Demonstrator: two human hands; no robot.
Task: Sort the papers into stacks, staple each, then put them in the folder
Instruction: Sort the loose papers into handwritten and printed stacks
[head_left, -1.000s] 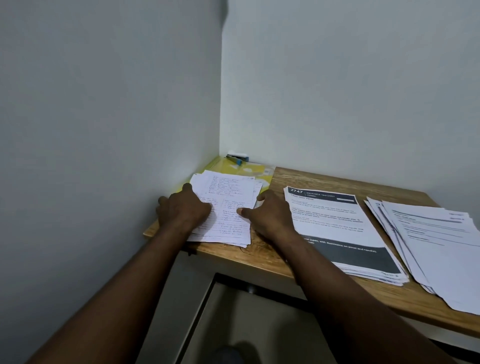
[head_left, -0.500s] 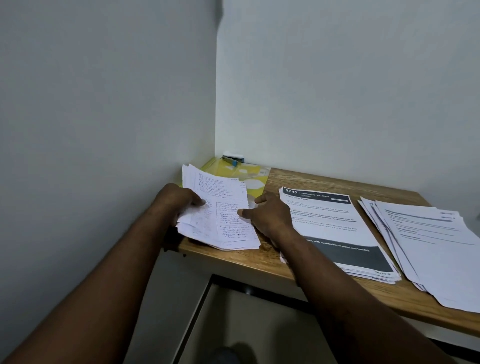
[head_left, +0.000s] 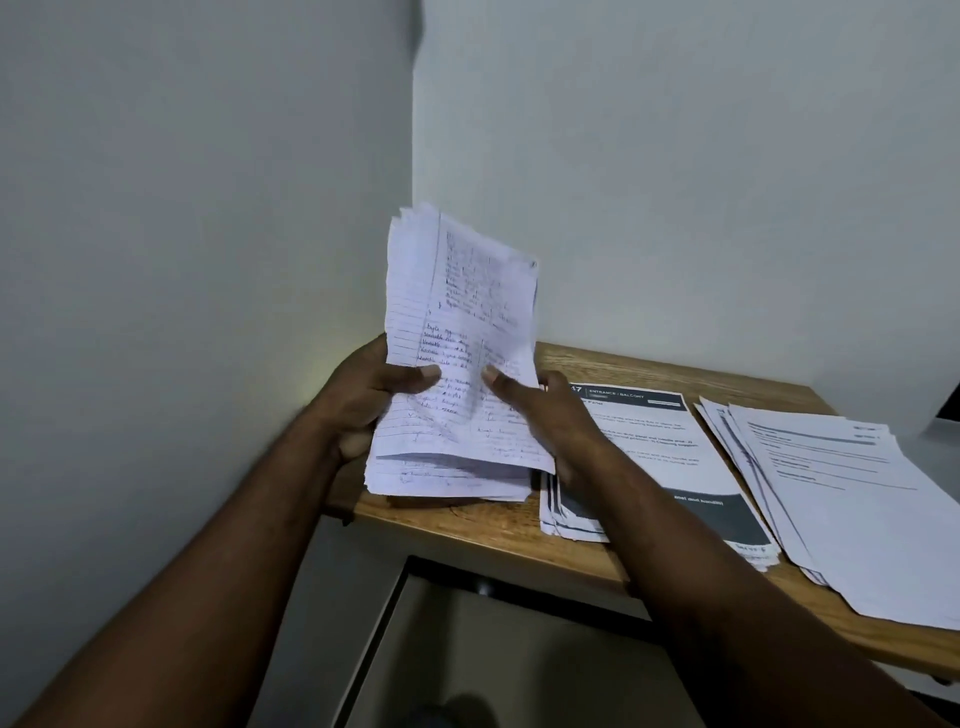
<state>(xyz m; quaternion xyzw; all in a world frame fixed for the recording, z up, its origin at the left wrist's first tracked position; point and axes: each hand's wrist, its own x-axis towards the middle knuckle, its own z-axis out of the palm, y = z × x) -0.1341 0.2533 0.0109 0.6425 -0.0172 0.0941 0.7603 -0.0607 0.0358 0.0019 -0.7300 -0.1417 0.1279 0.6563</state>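
The white, lined, handwritten paper stack (head_left: 457, 364) stood upright, grasped by both the left hand (head_left: 363, 400) and right hand (head_left: 545, 410); sorting looked done, stapling remained, with two printed stacks (head_left: 727, 467) at three o'clock.

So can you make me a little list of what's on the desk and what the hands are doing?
held: handwritten stack, lifted and tilted up
left hand: grips the stack's left edge
right hand: holds its right side, thumb on the front
middle pile: printed stack with dark band, flat on the desk
right pile: white printed sheets, fanned
surface: wooden desk in a wall corner
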